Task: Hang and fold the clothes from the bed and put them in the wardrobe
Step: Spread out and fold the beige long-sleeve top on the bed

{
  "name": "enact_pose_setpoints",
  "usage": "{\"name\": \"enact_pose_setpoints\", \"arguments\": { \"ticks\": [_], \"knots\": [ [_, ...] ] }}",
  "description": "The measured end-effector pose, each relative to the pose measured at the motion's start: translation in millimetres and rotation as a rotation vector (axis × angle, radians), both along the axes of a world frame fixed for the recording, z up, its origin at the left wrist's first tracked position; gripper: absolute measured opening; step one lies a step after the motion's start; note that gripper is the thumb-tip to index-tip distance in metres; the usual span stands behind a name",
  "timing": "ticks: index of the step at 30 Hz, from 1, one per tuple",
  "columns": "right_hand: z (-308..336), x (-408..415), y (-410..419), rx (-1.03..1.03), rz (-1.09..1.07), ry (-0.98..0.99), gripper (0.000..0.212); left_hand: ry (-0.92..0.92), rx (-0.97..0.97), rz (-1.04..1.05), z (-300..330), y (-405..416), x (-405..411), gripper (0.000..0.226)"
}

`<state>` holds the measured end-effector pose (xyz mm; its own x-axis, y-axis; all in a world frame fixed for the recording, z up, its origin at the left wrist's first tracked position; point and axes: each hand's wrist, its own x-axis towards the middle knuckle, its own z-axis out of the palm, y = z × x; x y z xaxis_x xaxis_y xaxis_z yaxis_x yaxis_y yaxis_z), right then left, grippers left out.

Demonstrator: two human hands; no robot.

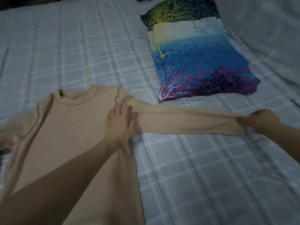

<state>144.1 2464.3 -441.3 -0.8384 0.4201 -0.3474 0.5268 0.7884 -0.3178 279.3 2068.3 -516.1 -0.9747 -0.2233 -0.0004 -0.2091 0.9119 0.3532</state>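
Note:
A beige long-sleeved top point(71, 132) lies flat on the bed, collar toward the far side. Its right sleeve point(186, 120) is stretched straight out to the right. My left hand point(120, 122) presses flat with straight fingers on the shoulder where the sleeve begins. My right hand point(259, 120) pinches the sleeve's cuff end and holds it taut just above the sheet. The top's left sleeve runs off toward the frame's left edge.
The bed is covered with a pale blue checked sheet point(211, 176). A folded cloth with a blue, yellow and pink tree print point(198, 62) lies behind the sleeve. A dark item point(4, 151) peeks out at the left edge.

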Motion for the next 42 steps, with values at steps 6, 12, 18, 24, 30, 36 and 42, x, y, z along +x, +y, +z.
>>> {"name": "enact_pose_setpoints", "arguments": {
  "ticks": [6,12,18,24,30,36,42],
  "knots": [
    [-31.7,-4.4,-2.0,-0.589,-0.343,-0.011,0.034,-0.489,-0.065,-0.028,-49.9,4.0,-22.3,0.078],
    [38.0,-2.6,-86.0,-1.341,-0.323,-0.063,0.016,-0.356,0.359,-0.028,-20.9,-14.6,-25.8,0.070],
    [75.2,39.5,-298.1,-1.348,0.090,-0.103,0.007,0.054,0.273,0.026,-7.3,-123.0,65.1,0.036],
    [39.7,114.9,-512.6,-1.261,0.381,-0.306,0.007,-0.011,-0.122,0.185,-13.5,-303.9,212.5,0.043],
    [-55.3,176.8,-609.2,-0.547,0.922,-0.030,0.021,-0.205,0.149,0.751,-14.5,-396.8,324.3,0.081],
    [-104.7,213.3,-610.5,0.011,1.090,0.005,0.061,-0.093,0.269,0.261,-33.4,-402.7,350.4,0.014],
    [-129.9,214.0,-631.6,0.014,0.997,0.061,0.072,0.194,0.341,0.573,30.0,-488.3,305.9,0.013]
  ]
}}
